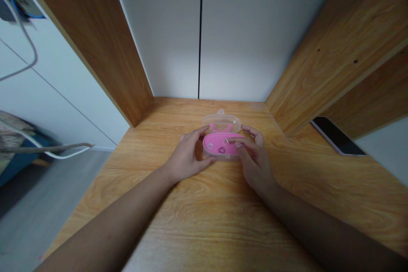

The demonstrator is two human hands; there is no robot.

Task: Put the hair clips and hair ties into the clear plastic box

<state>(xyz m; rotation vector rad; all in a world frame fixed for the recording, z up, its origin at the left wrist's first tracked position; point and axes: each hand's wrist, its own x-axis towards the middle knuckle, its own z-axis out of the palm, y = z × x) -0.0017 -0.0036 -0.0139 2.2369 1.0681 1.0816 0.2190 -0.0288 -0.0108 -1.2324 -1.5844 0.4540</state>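
A small oval case (228,158) of clear plastic lies open on the wooden table, with a pink inner tray (214,139). Its clear lid (221,118) is tipped back and carries a pink handle (220,129). On the pink surface sit a pale ring (210,146) and a dark ring (222,150). My left hand (188,153) grips the case's left end, thumb in front and fingers behind. Over the right half, my right hand (256,161) is closed, thumb and index finger together, beside a small pale, shiny ring-like piece (226,140). Whatever they pinch is too small to name.
A dark-screened phone (338,136) lies at the right, by a wooden panel (331,51). White doors (175,42) stand behind the table (191,229), and another wooden panel (92,34) rises at left. Pale cables (32,46) hang at far left.
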